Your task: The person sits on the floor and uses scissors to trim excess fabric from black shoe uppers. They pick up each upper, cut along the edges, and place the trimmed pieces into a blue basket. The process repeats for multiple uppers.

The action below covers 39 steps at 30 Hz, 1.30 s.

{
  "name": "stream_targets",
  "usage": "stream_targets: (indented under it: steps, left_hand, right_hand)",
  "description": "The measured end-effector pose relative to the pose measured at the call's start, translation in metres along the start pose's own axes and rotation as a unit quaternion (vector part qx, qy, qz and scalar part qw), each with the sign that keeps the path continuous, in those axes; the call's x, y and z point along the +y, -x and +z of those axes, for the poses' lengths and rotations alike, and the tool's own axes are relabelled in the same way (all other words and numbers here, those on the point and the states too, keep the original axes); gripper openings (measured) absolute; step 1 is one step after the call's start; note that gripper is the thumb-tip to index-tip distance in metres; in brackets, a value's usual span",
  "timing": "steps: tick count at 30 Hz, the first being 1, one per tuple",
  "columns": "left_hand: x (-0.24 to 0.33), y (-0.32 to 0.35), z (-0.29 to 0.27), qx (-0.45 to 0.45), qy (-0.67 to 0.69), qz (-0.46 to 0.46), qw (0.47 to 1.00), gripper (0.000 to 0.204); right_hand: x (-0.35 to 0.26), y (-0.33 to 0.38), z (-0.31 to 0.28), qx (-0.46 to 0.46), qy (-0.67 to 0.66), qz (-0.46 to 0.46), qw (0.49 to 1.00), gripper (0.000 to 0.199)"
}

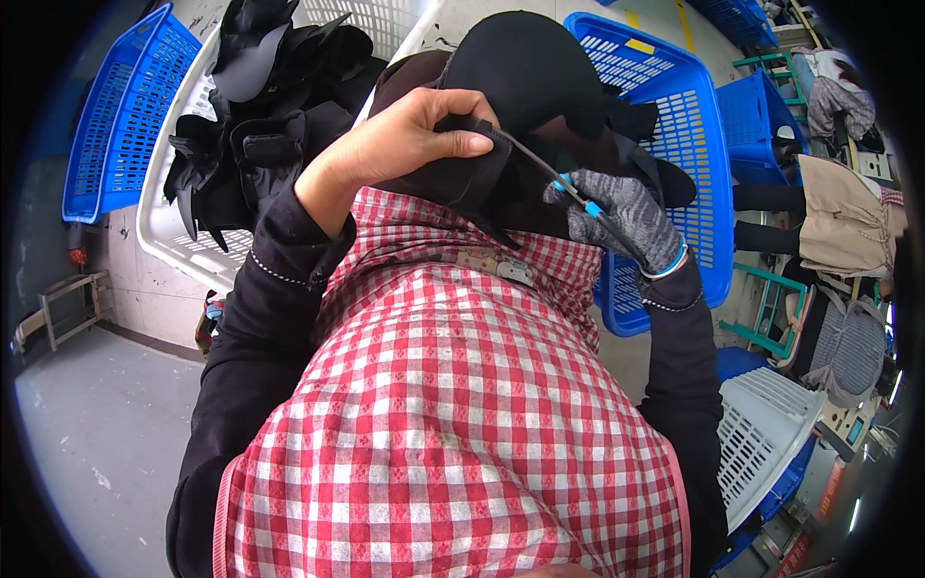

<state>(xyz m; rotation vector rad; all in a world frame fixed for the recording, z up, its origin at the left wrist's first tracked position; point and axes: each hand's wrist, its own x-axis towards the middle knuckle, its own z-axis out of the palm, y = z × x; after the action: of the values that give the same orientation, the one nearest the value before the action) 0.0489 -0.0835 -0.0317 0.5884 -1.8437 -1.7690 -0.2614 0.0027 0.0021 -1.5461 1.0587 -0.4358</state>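
My bare left hand (409, 140) is closed, thumb and fingers pinching the edge of a black cap (487, 173) above my lap. In my right hand (631, 217), covered by a grey knit glove, is a long thin metal tool with blue bands (530, 157); whether it is tweezers or scissors I cannot tell. Its tip meets the pinched black fabric beside my left thumb. Just beyond my hands another dark cap (525, 67) shows its broad smooth surface. Black folds hide where one cap ends and another begins.
On the left, a white basket (159, 207) bears a heap of black caps (252, 67). A blue basket (699, 144) with dark caps stands close on the right. Another blue basket (125, 106) is at far left. A person in a beige apron (838, 217) is at the right.
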Motion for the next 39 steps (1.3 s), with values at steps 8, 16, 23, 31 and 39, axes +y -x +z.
stream_targets:
  steps: [8,16,23,31,39]
  left_hand:
    - [0.002,-0.001,0.003,-0.020,-0.047,0.017,0.999,0.020]
    - [0.002,-0.001,0.003,-0.028,-0.039,0.020,0.999,0.020]
    - [0.003,-0.001,0.001,-0.034,-0.033,0.016,0.999,0.020]
    - [0.000,0.003,0.018,0.101,-0.056,0.131,0.985,0.014]
    - [-0.005,0.004,0.015,0.094,-0.061,0.143,0.983,0.015]
  right_hand:
    - [0.010,0.000,-0.021,-0.136,-0.184,0.107,0.967,0.052]
    - [0.010,-0.002,-0.022,-0.122,-0.098,0.058,0.986,0.053]
    - [0.005,0.004,-0.019,-0.021,0.142,-0.045,0.989,0.052]
    - [0.006,0.008,-0.018,-0.006,0.064,-0.041,0.997,0.050]
    - [0.001,0.004,-0.024,-0.025,0.109,-0.036,0.993,0.049]
